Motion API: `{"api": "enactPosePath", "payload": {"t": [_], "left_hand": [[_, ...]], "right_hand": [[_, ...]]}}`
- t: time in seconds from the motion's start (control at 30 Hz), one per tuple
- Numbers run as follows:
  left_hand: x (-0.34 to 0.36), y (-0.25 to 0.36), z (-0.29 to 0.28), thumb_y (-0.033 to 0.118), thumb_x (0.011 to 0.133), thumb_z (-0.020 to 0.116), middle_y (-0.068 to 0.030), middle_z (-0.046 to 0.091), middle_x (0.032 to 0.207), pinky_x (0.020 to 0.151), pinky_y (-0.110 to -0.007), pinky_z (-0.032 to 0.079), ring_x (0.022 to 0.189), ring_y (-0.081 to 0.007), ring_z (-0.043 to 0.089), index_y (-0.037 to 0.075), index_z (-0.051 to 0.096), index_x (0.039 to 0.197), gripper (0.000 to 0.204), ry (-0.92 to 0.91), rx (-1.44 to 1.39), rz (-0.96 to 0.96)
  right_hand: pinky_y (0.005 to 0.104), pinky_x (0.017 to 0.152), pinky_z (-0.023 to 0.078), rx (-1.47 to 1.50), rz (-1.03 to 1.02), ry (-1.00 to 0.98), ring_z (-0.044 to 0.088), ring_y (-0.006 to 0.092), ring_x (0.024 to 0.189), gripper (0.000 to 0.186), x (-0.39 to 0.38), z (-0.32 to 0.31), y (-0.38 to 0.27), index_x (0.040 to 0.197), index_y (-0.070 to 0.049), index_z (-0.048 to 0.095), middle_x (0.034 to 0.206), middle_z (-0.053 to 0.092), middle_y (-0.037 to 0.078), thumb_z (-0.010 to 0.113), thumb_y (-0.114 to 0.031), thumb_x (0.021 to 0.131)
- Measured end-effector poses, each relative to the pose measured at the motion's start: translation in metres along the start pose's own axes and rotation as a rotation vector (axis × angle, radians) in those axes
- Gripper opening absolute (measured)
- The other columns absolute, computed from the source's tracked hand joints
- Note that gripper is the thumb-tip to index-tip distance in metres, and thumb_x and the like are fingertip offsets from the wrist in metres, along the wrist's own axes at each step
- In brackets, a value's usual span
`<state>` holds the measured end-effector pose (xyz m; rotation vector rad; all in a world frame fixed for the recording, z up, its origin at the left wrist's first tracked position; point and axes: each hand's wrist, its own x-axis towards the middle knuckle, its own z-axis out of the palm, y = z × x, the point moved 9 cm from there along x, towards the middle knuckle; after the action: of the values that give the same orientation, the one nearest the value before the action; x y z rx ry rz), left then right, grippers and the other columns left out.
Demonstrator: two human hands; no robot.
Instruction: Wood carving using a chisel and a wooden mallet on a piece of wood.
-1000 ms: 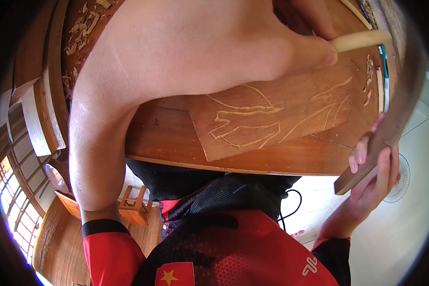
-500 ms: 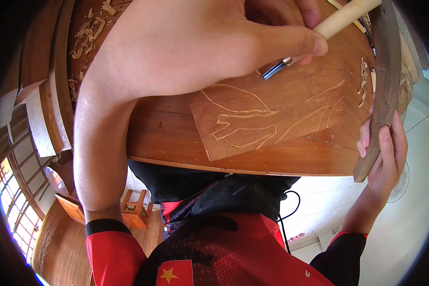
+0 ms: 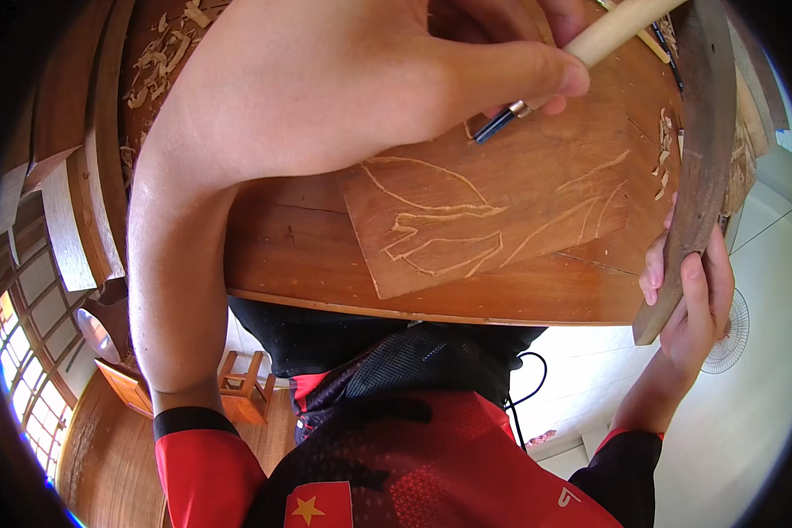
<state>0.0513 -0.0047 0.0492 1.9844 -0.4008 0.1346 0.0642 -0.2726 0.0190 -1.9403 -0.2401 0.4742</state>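
My left hand [image 3: 361, 79] reaches across the top of the view, its thumb and fingers closed round the pale wooden handle of a carving chisel [image 3: 623, 32]. Below its metal collar, the dark steel blade slants down to a flat wooden board [image 3: 532, 207] with carved, pale outlines resembling leaves or petals. The blade tip is at the board's far part, beside a short pale cut. At the right, the fingers of my right hand [image 3: 700, 304] wrap the lower end of a long dark wooden bar [image 3: 711, 132]. The bar rises past the table edge, close to the chisel handle's upper end.
The board lies on a brown wooden table [image 3: 326, 290] with a curved front edge. Wood shavings [image 3: 163, 66] are scattered at the far left, more [image 3: 663, 154] by the bar. Slim tools [image 3: 664, 53] lie at the far right. A wooden stool [image 3: 245, 387] stands on the floor at left.
The lower end of the wooden bar has moved a little left and down with my right hand. The chisel stays at about the same place on the board; the whole view has shifted slightly.
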Motion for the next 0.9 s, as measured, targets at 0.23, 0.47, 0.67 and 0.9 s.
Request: {"api": "enactPosePath", "payload": {"t": [0.23,0.47,0.67,0.9], "left_hand": [[0.004,-0.002,0.004,0.002,0.085,0.07,-0.006,0.071,0.069,0.045,-0.021,0.038,0.05,-0.004,0.053,0.0,0.075,0.089,0.007,-0.001,-0.001,0.0],[-0.001,-0.008,-0.002,0.003,0.085,0.07,-0.006,0.071,0.069,0.045,-0.021,0.038,0.05,-0.0041,0.053,0.0,0.075,0.089,0.007,0.001,0.001,-0.004],[-0.002,-0.015,-0.002,0.003,0.085,0.07,-0.006,0.071,0.069,0.045,-0.021,0.038,0.05,-0.0043,0.053,0.0,0.075,0.088,0.006,-0.003,-0.007,0.004],[0.002,-0.003,0.008,0.003,0.085,0.071,-0.006,0.071,0.069,0.045,-0.022,0.038,0.05,-0.0044,0.053,0.0,0.075,0.088,0.006,-0.005,-0.005,0.009]], "right_hand": [[0.0236,0.052,0.042,0.022,-0.011,-0.004,0.053,0.0114,0.063,0.049,-0.001,-0.003,0.005,0.13,0.012,0.047,0.098,0.057,0.013,0.054,-0.025,0.099],[0.0252,0.058,0.046,0.041,-0.051,-0.238,0.054,0.0128,0.078,0.054,-0.004,-0.006,0.014,0.148,0.01,0.027,0.131,0.046,0.018,0.038,-0.019,0.104],[0.024,0.056,0.044,0.108,-0.041,-0.042,0.053,0.012,0.075,0.053,0.0,-0.006,0.006,0.147,0.011,0.03,0.126,0.05,0.019,0.035,-0.019,0.104],[0.0238,0.055,0.042,0.081,-0.032,-0.044,0.051,0.0112,0.073,0.052,0.009,-0.001,-0.002,0.146,0.012,0.033,0.128,0.051,0.019,0.037,-0.018,0.104]]}}
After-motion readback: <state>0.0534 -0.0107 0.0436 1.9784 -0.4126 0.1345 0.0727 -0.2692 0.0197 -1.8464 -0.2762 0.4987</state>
